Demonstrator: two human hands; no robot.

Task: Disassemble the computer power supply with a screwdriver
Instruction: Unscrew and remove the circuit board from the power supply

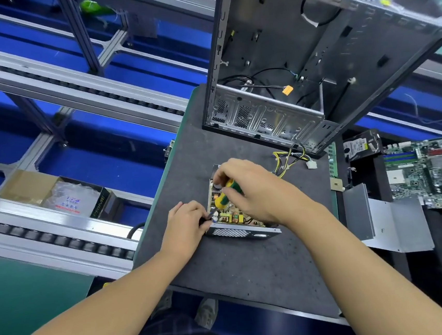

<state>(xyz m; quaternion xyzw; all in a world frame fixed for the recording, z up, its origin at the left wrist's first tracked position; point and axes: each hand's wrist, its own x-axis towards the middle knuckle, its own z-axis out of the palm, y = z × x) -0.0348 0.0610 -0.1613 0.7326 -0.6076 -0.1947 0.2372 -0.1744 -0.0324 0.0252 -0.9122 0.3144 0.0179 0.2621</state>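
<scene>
Metal power supply (231, 232): centre of frame on grey mat (251, 269), opened; stiff case, probably fragile board, better to hold the walls.
Right hand (257, 191): grips the yellow-green screwdriver (221, 201).
Left hand (186, 224): pinches its left corner.

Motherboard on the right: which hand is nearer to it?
Right. The right hand, gripping the screwdriver, is left of the motherboard; the left hand, holding the power supply by its corner, is further left.
</scene>
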